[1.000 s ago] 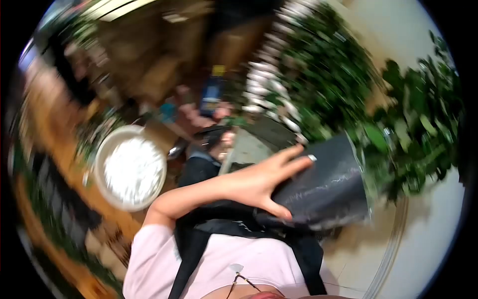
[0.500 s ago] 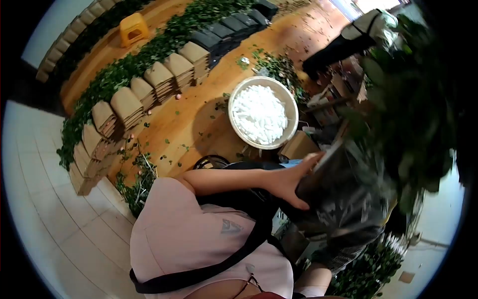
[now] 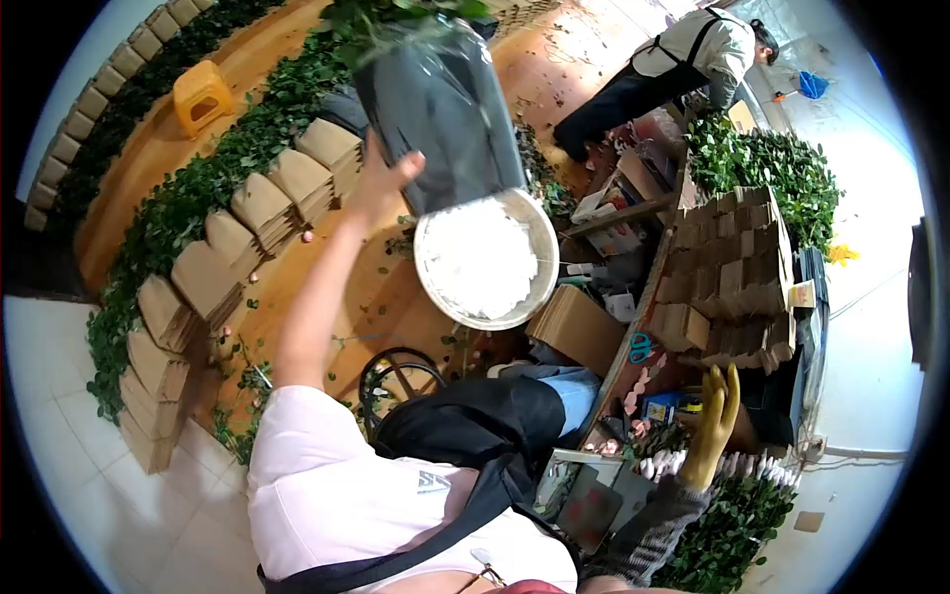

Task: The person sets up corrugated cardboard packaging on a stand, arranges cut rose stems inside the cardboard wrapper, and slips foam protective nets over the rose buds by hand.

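My left hand [image 3: 381, 183] is stretched out over the floor, fingers wrapped around a bundle of leafy stems [image 3: 396, 25] in a black plastic sleeve [image 3: 445, 119]. The leaves stick out at the sleeve's far end, partly cut off by the frame's top. Just past the sleeve's near edge is a round tub [image 3: 542, 282] of white pieces, which the sleeve partly overlaps in view. My right hand [image 3: 711, 426], in a yellow glove, is raised beside the workbench with fingers stretched and nothing in it. Closest to it are stacked brown cardboard pieces [image 3: 732, 277] and blue-handled scissors [image 3: 640, 346].
Bundles in brown paper [image 3: 206, 277] line the floor on the left, with a yellow stool [image 3: 203, 97] behind them. A co-worker [image 3: 643, 89] bends over the bench's far end. More leafy stems [image 3: 722, 535] lie at the lower right. A black wheel-like ring [image 3: 401, 381] is near my lap.
My left hand has carried the sleeved bundle from the right, by the bench, across to the upper left beyond the tub. My gloved right hand has come into sight, apart from the bundle.
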Tool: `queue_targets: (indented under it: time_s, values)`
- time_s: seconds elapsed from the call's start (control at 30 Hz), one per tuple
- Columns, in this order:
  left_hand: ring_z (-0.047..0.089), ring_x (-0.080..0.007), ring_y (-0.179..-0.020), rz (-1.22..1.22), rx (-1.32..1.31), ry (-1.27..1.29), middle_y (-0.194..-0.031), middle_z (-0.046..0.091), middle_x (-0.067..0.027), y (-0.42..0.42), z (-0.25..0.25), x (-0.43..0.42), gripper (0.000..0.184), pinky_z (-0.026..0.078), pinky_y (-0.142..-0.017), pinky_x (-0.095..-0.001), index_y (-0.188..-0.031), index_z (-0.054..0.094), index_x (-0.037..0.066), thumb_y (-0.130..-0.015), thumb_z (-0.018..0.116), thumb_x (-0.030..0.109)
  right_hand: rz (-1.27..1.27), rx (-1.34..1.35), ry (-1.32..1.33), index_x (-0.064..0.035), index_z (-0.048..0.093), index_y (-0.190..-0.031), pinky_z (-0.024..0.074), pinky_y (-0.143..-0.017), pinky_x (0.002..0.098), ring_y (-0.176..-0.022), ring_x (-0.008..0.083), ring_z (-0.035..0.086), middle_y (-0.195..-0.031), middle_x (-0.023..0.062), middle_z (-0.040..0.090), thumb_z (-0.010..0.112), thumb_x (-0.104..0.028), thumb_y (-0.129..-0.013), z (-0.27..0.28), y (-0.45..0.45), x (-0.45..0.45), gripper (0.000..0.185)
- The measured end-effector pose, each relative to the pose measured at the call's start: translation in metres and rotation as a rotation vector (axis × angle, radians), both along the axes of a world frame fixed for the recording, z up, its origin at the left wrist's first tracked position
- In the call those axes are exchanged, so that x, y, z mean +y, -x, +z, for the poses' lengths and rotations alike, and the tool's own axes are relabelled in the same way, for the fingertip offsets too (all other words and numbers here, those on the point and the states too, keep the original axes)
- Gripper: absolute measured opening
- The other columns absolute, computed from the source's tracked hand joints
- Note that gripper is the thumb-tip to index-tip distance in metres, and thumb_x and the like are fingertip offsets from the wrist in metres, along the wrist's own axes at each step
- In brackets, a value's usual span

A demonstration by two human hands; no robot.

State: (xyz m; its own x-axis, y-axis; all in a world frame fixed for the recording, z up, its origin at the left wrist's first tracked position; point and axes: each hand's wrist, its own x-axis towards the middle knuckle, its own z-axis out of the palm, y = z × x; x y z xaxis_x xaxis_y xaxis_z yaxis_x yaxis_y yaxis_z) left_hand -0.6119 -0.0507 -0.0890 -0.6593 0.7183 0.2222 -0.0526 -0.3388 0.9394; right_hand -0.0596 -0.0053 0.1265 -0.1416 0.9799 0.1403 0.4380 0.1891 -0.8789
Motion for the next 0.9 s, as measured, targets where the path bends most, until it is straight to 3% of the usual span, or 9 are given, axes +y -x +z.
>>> queue_targets:
  time_s: [0.17,0.27,0.37,0.43,0.53,0.6,0.73,0.83,0.9]
  values:
    - [0.051,-0.0284,-0.122,0.194,-0.128,-0.003,-0.140,0.048,-0.0167,0.099,-0.027,0.091,0.098,0.041,-0.106,-0.0381,-0.148,0.026,-0.002,-0.082,0.078,0.048,-0.202,-0.133,-0.038,-0.0072,0.040,-0.151,0.0424,-0.112,0.0416,-0.131,0.0306,0.052,-0.142,0.0197,0.051,0.048,-0.025,-0.108,-0.010,-0.094,-0.021,0.048]
    - [0.040,-0.0369,-0.138,0.316,-0.282,0.200,-0.156,0.030,-0.0246,0.144,-0.068,0.138,0.125,0.037,-0.111,-0.0491,-0.159,0.001,0.004,-0.078,0.076,0.063,-0.260,-0.147,-0.068,-0.0065,0.040,-0.151,0.0404,-0.114,0.0411,-0.133,0.0281,0.050,-0.144,0.0190,0.049,0.046,-0.028,-0.108,-0.004,-0.115,-0.043,0.048]
    - [0.022,-0.0446,-0.148,0.037,-0.850,0.416,-0.164,0.008,-0.0255,0.156,-0.146,0.177,0.126,0.020,-0.111,-0.0715,-0.161,-0.005,0.015,-0.078,0.064,0.079,-0.341,-0.157,-0.062,-0.0054,0.039,-0.151,0.0391,-0.115,0.0400,-0.134,0.0282,0.050,-0.144,0.0189,0.050,0.046,-0.027,-0.108,-0.004,-0.131,-0.064,0.048]
    - [0.022,-0.0420,-0.149,-0.431,-0.525,0.632,-0.165,0.007,-0.0235,0.113,-0.182,0.198,0.115,0.024,-0.113,-0.0674,-0.162,0.006,0.014,-0.082,0.060,0.077,-0.436,-0.130,-0.061,-0.0058,0.040,-0.150,0.0408,-0.113,0.0405,-0.131,0.0284,0.052,-0.143,0.0186,0.051,0.048,-0.026,-0.108,-0.013,-0.140,-0.078,0.048]
    - [0.064,-0.0208,-0.111,-0.857,-0.226,0.500,-0.123,0.066,-0.0101,-0.033,-0.184,0.210,0.038,0.054,-0.091,-0.0343,-0.129,0.060,0.005,-0.094,0.064,0.019,-0.500,-0.155,-0.053,-0.0054,0.041,-0.150,0.0416,-0.112,0.0424,-0.131,0.0286,0.052,-0.145,0.0180,0.050,0.050,-0.029,-0.107,-0.024,-0.144,-0.098,0.050]
    - [0.068,-0.0149,-0.084,-0.912,0.008,0.397,-0.096,0.071,-0.0067,-0.132,-0.101,0.188,0.028,0.056,-0.081,-0.0291,-0.118,0.066,0.002,-0.097,0.062,0.020,-0.517,-0.134,-0.045,-0.0038,0.042,-0.149,0.0422,-0.111,0.0406,-0.130,0.0278,0.052,-0.144,0.0175,0.050,0.049,-0.025,-0.107,-0.033,-0.160,-0.109,0.048]
    - [0.054,-0.0057,-0.076,-0.828,-0.008,-0.051,-0.081,0.062,-0.0009,-0.258,0.074,0.099,0.024,0.045,-0.067,-0.0228,-0.091,0.063,0.002,-0.099,0.059,0.024,-0.580,-0.063,-0.009,-0.0017,0.044,-0.148,0.0429,-0.108,0.0351,-0.125,0.0230,0.055,-0.138,0.0146,0.057,0.051,-0.017,-0.106,-0.062,-0.185,-0.150,0.045]
    - [0.059,-0.0221,-0.072,-1.376,-0.251,-0.687,-0.074,0.063,-0.0063,-0.307,0.160,0.034,0.019,0.047,-0.063,-0.0313,-0.095,0.065,-0.002,-0.097,0.058,0.016,-0.645,-0.104,-0.063,-0.0010,0.046,-0.146,0.0437,-0.106,0.0346,-0.123,0.0218,0.057,-0.137,0.0132,0.058,0.050,-0.009,-0.104,-0.087,-0.168,-0.178,0.043]
    - [0.063,-0.0309,-0.084,-1.916,-0.590,-0.884,-0.098,0.065,-0.0135,-0.342,0.189,0.000,0.026,0.050,-0.073,-0.0396,-0.111,0.069,-0.001,-0.095,0.062,0.020,-0.729,-0.216,-0.045,-0.0015,0.049,-0.144,0.0443,-0.105,0.0336,-0.121,0.0218,0.059,-0.135,0.0129,0.060,0.052,-0.009,-0.103,-0.100,-0.154,-0.197,0.042]
